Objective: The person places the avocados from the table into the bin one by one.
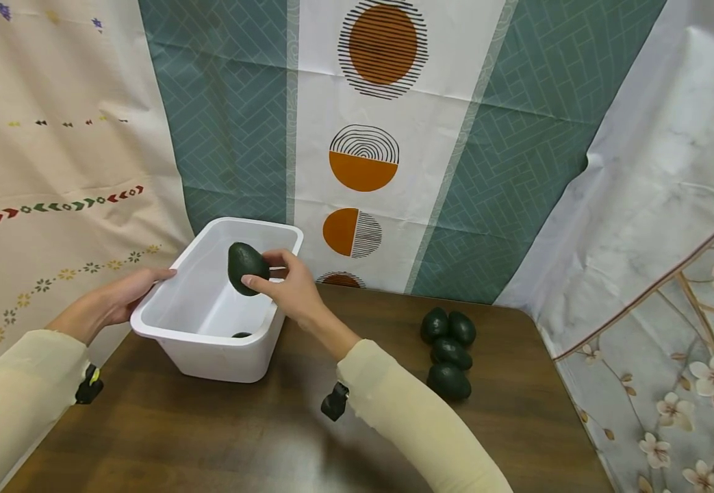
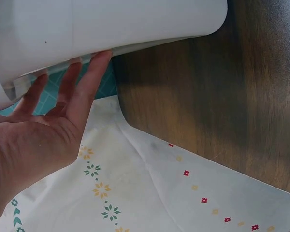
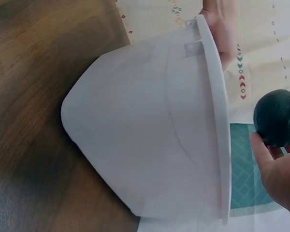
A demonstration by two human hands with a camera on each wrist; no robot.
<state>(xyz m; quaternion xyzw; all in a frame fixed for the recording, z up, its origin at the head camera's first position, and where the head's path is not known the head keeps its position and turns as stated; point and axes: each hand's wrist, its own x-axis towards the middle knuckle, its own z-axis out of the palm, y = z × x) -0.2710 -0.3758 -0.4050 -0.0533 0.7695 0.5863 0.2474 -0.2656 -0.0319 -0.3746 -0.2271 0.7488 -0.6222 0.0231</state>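
Note:
A dark green avocado [image 1: 246, 267] is pinched between the thumb and fingers of my right hand [image 1: 298, 287], held over the opening of a white plastic tub [image 1: 209, 339]. In the right wrist view the avocado [image 3: 275, 118] shows beyond the tub's rim. My left hand [image 1: 129, 291] grips the tub's left rim, its thumb on top. Seen from the left wrist, the fingers of the left hand [image 2: 53, 121] reach up under the rim against the outer wall. Inside the tub, a dark piece of another avocado [image 1: 242, 335] peeks out behind the near wall.
Several avocados [image 1: 450, 352] lie in a cluster on the right of the brown wooden table [image 1: 357, 438]. Patterned cloths hang behind the table [image 1: 363, 239] and at its left [image 1: 55, 226] and right [image 1: 646, 274] sides.

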